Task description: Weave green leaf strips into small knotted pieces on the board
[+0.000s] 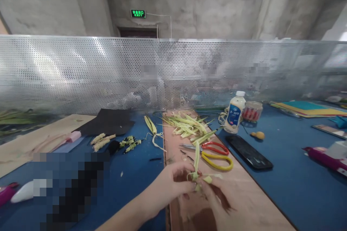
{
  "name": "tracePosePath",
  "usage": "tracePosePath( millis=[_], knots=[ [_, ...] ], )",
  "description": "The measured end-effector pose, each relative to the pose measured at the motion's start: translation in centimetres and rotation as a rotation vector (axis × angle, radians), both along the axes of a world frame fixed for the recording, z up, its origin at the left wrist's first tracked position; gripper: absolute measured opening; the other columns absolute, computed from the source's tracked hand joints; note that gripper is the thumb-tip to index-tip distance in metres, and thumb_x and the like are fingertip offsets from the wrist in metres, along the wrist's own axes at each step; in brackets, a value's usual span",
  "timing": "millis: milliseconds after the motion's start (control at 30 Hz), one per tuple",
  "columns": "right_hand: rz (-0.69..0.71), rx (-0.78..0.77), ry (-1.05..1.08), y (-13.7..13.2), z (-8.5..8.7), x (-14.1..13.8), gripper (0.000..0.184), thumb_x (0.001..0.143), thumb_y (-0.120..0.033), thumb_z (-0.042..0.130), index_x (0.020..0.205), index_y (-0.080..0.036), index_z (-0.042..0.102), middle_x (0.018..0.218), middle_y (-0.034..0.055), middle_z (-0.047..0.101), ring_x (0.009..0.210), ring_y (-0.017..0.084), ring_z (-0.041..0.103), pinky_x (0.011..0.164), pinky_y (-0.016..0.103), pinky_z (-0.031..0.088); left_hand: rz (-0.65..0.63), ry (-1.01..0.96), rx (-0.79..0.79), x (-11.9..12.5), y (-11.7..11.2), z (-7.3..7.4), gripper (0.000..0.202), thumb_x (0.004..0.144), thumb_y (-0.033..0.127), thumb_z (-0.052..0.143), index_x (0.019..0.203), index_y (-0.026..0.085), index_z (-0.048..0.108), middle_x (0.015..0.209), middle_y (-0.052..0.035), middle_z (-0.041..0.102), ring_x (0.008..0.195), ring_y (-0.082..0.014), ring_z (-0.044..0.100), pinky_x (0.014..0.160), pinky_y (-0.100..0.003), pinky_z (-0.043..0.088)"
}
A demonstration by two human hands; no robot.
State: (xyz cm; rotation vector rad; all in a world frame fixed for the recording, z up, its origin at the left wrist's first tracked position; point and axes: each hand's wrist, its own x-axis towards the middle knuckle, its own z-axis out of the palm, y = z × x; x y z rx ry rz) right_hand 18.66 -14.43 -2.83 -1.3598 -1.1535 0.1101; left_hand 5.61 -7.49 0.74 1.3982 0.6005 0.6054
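Observation:
Above the wooden board [244, 191], my left hand [177, 180] pinches a pale green leaf strip [197, 157] that looks like corn husk. One end of the strip stands up, and a small knotted bunch [194, 176] shows at the fingertips. My right hand [217, 196] is closed on the lower part of the same piece, meeting the left fingertips; its grip is partly hidden. Just beyond the hands lie scissors [217, 160] with one red and one yellow handle. Behind them is a loose pile of similar pale green strips [187, 126].
Right of the board are a black phone [249, 152], a white-capped bottle [235, 112], a jar [252, 111] and a small gourd [258, 135]. Small plant-fibre figures [101, 140] and black sheet [104, 122] lie left. A perforated metal screen [108, 75] borders the blue table [130, 184].

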Motion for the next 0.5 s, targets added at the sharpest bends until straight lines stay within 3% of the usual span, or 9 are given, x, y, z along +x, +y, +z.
tracePosePath(
  millis=[200,500],
  knots=[
    [-0.011,-0.075,0.090,-0.4,0.5,0.3,0.011,0.066,-0.029,0.064,0.066,-0.020,0.070,0.063,0.0024,0.070,0.056,0.019,0.065,0.052,0.021,0.052,-0.006,0.031,0.056,0.1,-0.2,0.2,0.022,0.065,0.010,0.058,0.087,0.014,0.060,0.075,-0.0003,0.057,0.065,-0.0094,0.048,0.053,-0.019,0.039],
    [-0.081,-0.103,0.134,-0.3,-0.1,-0.2,0.017,0.065,-0.034,0.063,0.069,-0.020,0.072,0.065,0.0038,0.071,0.059,0.021,0.065,0.057,0.025,0.052,-0.026,-0.034,-0.055,0.0,-0.8,1.0,0.023,0.065,0.009,0.060,0.087,0.014,0.061,0.077,-0.0004,0.059,0.069,-0.0098,0.050,0.054,-0.018,0.038]
  ],
)
